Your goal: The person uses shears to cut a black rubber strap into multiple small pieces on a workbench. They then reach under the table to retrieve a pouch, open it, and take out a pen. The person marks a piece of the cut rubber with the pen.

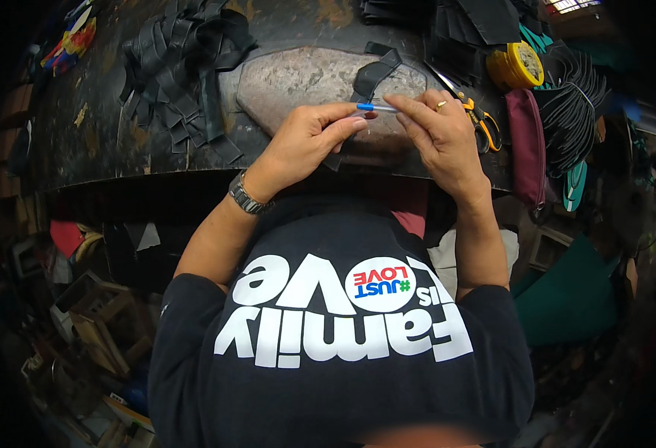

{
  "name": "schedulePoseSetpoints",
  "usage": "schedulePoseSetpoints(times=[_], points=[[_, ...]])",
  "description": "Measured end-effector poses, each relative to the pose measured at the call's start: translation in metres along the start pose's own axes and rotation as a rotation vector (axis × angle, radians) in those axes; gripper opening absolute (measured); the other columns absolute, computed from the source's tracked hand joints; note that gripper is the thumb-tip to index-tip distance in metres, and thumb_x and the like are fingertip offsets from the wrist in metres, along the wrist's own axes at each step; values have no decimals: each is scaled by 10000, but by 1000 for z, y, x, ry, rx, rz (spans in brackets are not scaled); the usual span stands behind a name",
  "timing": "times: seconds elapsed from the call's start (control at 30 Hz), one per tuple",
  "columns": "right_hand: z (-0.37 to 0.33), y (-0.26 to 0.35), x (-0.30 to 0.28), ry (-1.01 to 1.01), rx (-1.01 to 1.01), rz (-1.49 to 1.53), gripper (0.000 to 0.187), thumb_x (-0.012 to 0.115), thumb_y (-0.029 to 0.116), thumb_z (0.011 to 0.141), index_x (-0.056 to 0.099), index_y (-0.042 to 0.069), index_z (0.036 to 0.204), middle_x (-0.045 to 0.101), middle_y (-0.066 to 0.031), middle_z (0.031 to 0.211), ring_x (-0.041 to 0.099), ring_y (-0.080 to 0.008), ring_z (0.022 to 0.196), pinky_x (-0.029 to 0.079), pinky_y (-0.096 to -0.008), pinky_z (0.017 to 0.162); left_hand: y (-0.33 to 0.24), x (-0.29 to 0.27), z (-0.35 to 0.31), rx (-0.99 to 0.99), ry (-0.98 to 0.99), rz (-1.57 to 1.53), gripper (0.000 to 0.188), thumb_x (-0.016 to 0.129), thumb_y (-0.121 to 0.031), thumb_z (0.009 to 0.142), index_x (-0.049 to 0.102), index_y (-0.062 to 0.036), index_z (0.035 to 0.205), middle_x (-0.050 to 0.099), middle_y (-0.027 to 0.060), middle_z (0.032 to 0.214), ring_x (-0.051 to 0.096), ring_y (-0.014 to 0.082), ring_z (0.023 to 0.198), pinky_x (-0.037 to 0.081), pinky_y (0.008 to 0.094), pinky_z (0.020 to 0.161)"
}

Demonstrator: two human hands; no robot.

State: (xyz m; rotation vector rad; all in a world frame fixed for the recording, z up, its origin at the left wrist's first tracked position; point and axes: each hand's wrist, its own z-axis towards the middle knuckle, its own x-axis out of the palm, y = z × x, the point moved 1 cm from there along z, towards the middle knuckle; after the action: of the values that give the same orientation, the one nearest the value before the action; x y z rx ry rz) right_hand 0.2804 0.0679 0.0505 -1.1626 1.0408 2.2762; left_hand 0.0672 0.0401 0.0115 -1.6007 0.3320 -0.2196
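A slim pen with a blue end and a clear or whitish barrel is held level between my two hands, above a worn slab. My left hand pinches the blue end between thumb and forefinger. The fingers of my right hand close on the other end. Just beyond the pen, a bent black strap piece lies on the rounded, mottled grey-brown slab. Part of the strap is hidden behind my hands.
Black strips are heaped at the left of the dark table. To the right are orange-handled scissors, a yellow tub, a maroon pouch and a bundle of black strips. More black pieces are stacked behind.
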Motion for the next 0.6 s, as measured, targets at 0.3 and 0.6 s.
schedulePoseSetpoints(times=[0.3,0.6], points=[[-13,2,-11,-19,-54,-92,199,701,85,781,718,94,979,572,-36,764,539,-215,747,393,-338,679,2,0,-3,-31,25,-22,301,569,-226,970,653,-26,1179,507,-63,664,416,20,558,335,179,495],[-12,4,-14,-98,-68,-83,189,708,71,768,712,90,955,568,-33,753,537,-217,735,395,-334,672,0,-4,-1,-18,30,56,283,571,-238,966,679,-27,1121,518,-51,654,422,26,553,343,189,496]])
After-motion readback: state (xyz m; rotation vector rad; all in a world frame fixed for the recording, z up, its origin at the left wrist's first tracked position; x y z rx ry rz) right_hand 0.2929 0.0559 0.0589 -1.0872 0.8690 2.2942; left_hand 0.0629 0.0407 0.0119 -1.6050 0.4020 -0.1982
